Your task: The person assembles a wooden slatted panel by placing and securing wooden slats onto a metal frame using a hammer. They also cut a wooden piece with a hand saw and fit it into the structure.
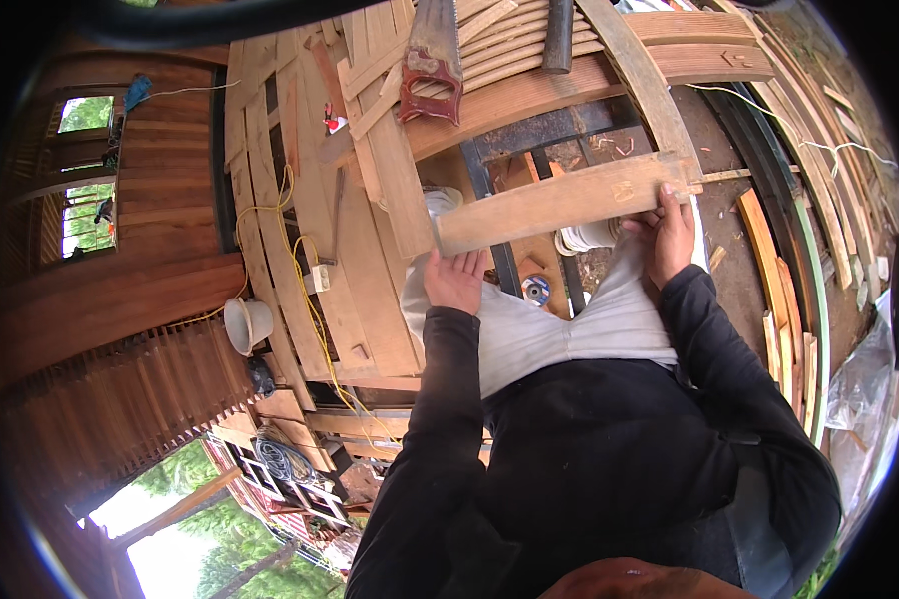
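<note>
A flat wooden board (pixel 559 203) lies crosswise in front of me, over the gap between two planks. My right hand (pixel 669 240) grips it at its right end, thumb on top and fingers beneath. At the board's left end, my left hand (pixel 455 284) is palm up with its fingers stretched out. Their tips reach the board's near edge, beside the end of a long plank (pixel 400 190). Beyond the board, a handsaw (pixel 433 62) with a worn red handle rests on the wood. A dark tool handle (pixel 559 38) lies to its right.
A yellow cord (pixel 295 250) with a white socket block (pixel 320 278) runs across the planks at left. A white bucket (pixel 248 324) stands beyond it. Below the board are a dark metal frame (pixel 505 268) and a round disc (pixel 536 291). Loose timber (pixel 774 290) lies at right.
</note>
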The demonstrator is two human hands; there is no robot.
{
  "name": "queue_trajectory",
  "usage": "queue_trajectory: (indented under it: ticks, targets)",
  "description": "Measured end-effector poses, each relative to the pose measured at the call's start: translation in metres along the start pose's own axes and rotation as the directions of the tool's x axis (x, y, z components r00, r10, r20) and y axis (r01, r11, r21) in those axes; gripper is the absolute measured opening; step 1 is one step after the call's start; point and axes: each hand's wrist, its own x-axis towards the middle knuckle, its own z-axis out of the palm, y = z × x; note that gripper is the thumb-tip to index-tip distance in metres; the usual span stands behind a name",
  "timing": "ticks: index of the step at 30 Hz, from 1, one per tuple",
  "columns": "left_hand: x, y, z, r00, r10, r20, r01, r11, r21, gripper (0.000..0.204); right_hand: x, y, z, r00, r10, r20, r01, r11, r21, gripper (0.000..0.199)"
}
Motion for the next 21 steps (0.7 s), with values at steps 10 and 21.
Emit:
queue_trajectory:
  ticks: [10,21]
  targets:
    - [0.005,0.002,-0.004,0.99,0.116,0.079,-0.108,0.989,-0.096,0.049,0.011,0.01,0.013,0.998,0.055,0.026,-0.055,0.999,-0.001,0.054]
    - [0.01,0.001,0.003,0.993,0.108,-0.038,-0.109,0.994,-0.024,0.041,0.027,0.02,0.01,0.99,0.126,0.055,-0.128,0.991,0.027,0.059]
